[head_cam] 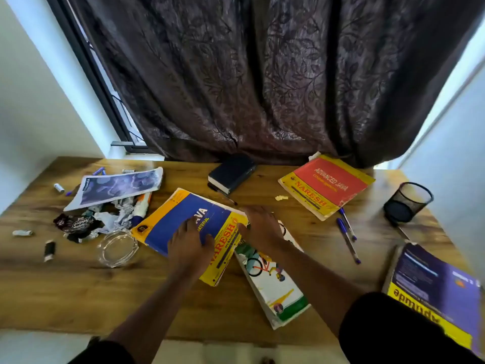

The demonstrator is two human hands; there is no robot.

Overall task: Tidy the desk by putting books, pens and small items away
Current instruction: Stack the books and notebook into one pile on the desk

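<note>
On the surface before you, your left hand lies flat, fingers spread, on the blue book; your right hand curls its fingers round the book's far corner. Lift carelessly and the illustrated book half beneath may slide, or you nudge the glass ashtray alongside

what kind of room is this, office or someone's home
Most likely a home study desk by a window: programming coursebooks such as the red Advanced Java book, loose pens beside a mesh pen holder, and a heavy patterned curtain drawn behind it.
</note>
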